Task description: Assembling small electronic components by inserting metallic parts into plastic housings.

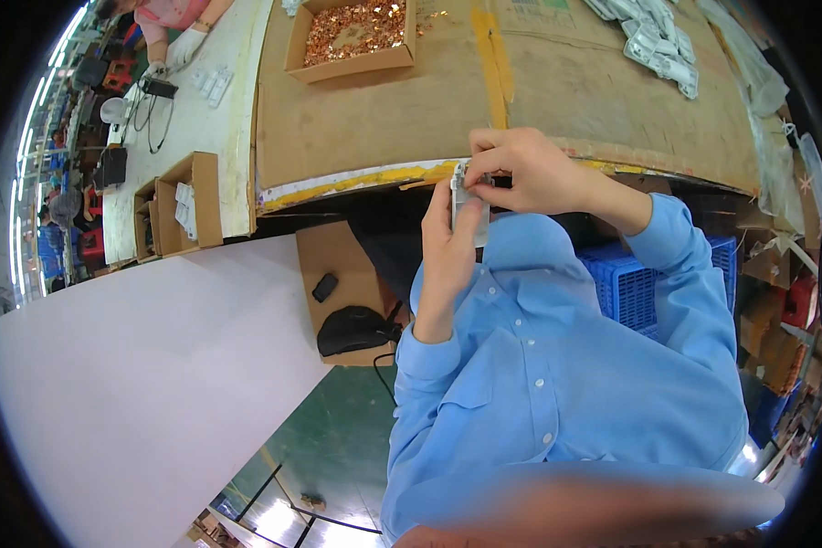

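At the table's near edge, my left hand (449, 242) is closed around a narrow, pale grey-white plastic housing (458, 187), its thumb lying along the front. The housing stands roughly upright, its lower part partly covered by that thumb. My right hand (528, 169) bends over the upper end of the housing, with thumb and fingertips pinched together against it. Whatever sits between those fingertips is too small to tell. Beyond my hands, an open cardboard box (352, 67) holds many small copper-coloured metal pieces.
Cardboard with yellow tape (490, 64) covers the table. Similar pale plastic parts (662, 50) are heaped at far right. On the left table stand a cardboard box (208, 201) and a black device (160, 88); a gloved co-worker's hand (187, 46) is beyond. Blue crates (623, 290) sit at my right.
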`<state>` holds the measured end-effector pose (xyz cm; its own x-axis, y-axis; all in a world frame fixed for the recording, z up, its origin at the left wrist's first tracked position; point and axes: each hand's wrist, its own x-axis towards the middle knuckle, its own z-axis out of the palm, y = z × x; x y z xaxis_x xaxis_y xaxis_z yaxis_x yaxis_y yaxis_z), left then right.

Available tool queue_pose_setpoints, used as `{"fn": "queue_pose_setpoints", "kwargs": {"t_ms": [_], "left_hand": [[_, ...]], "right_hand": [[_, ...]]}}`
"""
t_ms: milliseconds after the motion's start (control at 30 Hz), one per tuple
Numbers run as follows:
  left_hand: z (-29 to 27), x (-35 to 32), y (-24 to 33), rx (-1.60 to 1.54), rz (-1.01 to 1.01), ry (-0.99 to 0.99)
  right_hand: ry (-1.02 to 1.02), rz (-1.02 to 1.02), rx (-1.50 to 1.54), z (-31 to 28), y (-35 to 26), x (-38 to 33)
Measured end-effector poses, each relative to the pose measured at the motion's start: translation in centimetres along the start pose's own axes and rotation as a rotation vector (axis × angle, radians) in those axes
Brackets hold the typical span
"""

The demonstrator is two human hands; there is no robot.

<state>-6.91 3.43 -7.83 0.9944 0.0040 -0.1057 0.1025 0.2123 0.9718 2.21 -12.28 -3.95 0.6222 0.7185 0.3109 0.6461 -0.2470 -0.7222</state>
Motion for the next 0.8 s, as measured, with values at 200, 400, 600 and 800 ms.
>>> {"fn": "queue_pose_setpoints", "kwargs": {"t_ms": [200, 400, 600, 800], "left_hand": [[0.4, -0.4, 0.2, 0.015, -0.041, 0.016], [0.4, -0.5, -0.2, 0.171, -0.005, 0.013], [0.7, -0.7, -0.7, 0.191, -0.003, 0.061], [0.9, -0.7, -0.5, 0.229, 0.01, 0.1]], "right_hand": [[0.033, 0.103, 0.106, -0.7, -0.5, -0.1], [0.049, 0.176, 0.106, -0.6, -0.6, -0.6], [0.054, 0.208, 0.106, 0.1, -1.0, -0.8], [0.025, 0.248, 0.029, -0.1, -1.7, -0.7]]}}
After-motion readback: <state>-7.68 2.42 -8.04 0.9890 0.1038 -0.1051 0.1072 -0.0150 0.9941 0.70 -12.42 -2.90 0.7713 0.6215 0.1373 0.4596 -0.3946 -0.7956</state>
